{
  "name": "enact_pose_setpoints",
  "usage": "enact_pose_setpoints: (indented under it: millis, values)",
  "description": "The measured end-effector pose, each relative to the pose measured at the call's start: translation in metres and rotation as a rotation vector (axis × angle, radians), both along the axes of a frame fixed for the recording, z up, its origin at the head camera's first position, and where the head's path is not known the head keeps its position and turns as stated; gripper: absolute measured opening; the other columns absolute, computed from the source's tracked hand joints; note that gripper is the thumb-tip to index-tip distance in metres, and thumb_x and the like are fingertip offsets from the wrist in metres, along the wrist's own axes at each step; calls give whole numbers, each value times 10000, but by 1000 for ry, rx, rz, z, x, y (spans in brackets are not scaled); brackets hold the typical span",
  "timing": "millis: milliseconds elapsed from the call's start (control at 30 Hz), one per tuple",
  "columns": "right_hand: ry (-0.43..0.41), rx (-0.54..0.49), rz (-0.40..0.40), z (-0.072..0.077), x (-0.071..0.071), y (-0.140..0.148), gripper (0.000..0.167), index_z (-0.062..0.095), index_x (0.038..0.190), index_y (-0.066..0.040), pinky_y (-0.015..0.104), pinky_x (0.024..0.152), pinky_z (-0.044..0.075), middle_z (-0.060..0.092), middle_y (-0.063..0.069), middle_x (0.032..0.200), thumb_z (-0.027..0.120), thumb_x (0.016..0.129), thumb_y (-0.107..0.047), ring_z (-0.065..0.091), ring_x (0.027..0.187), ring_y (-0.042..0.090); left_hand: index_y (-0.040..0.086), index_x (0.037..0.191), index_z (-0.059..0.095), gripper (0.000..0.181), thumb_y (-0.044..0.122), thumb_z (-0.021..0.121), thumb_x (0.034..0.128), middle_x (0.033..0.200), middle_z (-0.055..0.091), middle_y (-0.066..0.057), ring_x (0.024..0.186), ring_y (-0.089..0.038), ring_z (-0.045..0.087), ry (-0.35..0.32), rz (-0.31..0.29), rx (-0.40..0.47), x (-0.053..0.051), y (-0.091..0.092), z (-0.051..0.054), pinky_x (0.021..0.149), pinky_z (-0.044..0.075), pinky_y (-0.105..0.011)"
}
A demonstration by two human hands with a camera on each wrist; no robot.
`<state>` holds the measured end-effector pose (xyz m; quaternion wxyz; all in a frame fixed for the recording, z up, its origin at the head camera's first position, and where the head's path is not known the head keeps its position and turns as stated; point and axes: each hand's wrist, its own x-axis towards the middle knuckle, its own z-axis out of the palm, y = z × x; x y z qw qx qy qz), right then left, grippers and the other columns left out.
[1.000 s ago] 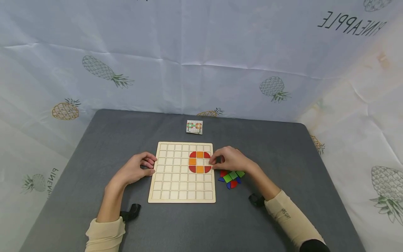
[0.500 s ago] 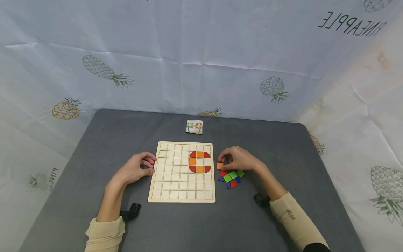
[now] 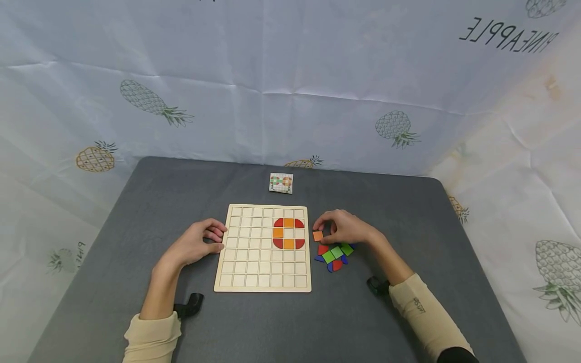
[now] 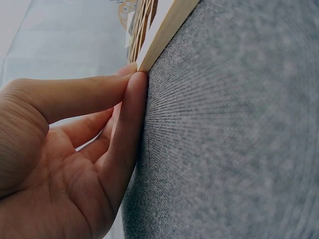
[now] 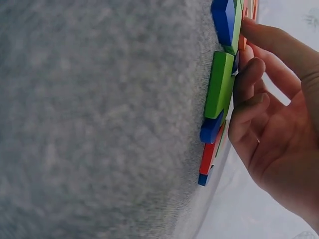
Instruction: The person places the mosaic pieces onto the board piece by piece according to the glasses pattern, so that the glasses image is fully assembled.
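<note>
A pale wooden grid board point(image 3: 249, 252) lies on the table. In its upper right cells sit red rounded-corner tiles point(image 3: 299, 244) and orange square tiles point(image 3: 278, 232) around a bare middle cell. My left hand point(image 3: 192, 244) rests its fingertips against the board's left edge, thumb and forefinger spaced along it. Just off the board's right side, my right hand point(image 3: 345, 227) pinches a loose orange square tile point(image 3: 317, 236) between thumb and forefinger. Below that hand is a pile of green square tiles point(image 3: 336, 252), with red and blue ones; the right wrist view shows the pile beside curled fingers.
Behind the board stands a small card point(image 3: 281, 183) printed with a coloured grid pattern. A grey cloth covers the table point(image 3: 254, 327). Pineapple-print curtains point(image 3: 290, 60) hang at the back and sides. Black straps point(image 3: 195, 302) show near both wrists.
My right hand has drawn back rightward from the board's edge, and the pinched orange tile has come into sight, then shifted slightly away from the pile. My left hand has stayed put.
</note>
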<state>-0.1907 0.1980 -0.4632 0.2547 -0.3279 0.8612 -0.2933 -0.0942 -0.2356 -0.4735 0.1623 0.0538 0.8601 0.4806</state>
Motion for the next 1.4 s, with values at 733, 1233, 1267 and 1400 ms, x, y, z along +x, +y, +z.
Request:
enact_pose_setpoints:
  millis: [733,1233,1267,1400]
  values:
    - [60,-23,-27,-2,-4,-2,238,809,1175,-117,241,585,483,777,14,969,824,952,-198,558,600,59,-48,1275,644,355,-6,782,951,1143,651,-182,979,-201,627,-2,1,2,-1,0,-3,788,558,-240]
    - [196,-22,17,-2,7,-40,219,813,1132,-186,215,560,443,753,-33,961,844,950,-305,530,610,2,-47,1274,644,359,-13,787,947,1143,650,-181,976,-209,628,-10,10,-4,0,2,-1,781,556,-238]
    - [210,-8,14,0,8,-42,217,814,1133,-192,214,558,440,758,-30,991,842,951,-305,530,616,-1,-47,1274,644,360,-12,788,946,1141,651,-181,976,-209,629,-10,9,-4,0,2,-1,780,556,-237]
    - [259,32,6,3,11,-47,218,815,1153,-188,205,553,435,781,-4,1176,835,956,-280,521,627,-11,-48,1274,644,361,-14,788,945,1139,652,-180,975,-209,630,-10,7,-2,0,1,-1,780,555,-236]
